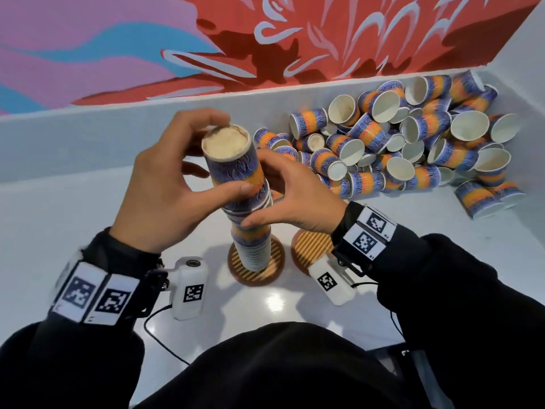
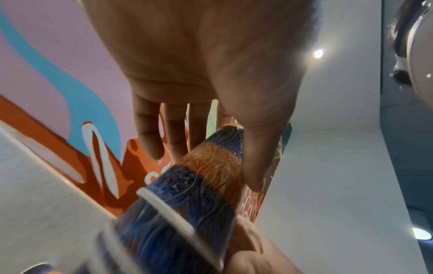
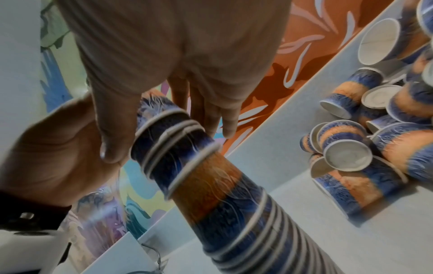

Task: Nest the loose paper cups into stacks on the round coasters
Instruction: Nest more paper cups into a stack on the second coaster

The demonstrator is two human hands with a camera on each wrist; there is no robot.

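Observation:
A tall stack of upside-down blue-and-orange paper cups (image 1: 250, 246) stands on the left round coaster (image 1: 274, 270). The upper cups (image 3: 168, 140) sit loosely, with gaps between their rims. My left hand (image 1: 231, 154) grips the top cup (image 1: 233, 163), thumb on its near side and fingers curled over its upturned base. The left wrist view shows that thumb pressed on the cup (image 2: 199, 185). My right hand (image 1: 259, 202) holds the stack just below, thumb in front and fingers behind it. The right coaster (image 1: 309, 246) is bare and partly hidden by my wrist.
A big pile of loose cups (image 1: 398, 143) lies in the back right corner of the white table (image 1: 88, 216), against the low white wall (image 1: 118, 128). Several cups (image 1: 486, 199) lie nearer the right edge. A black cable (image 1: 159, 340) runs along the table's front.

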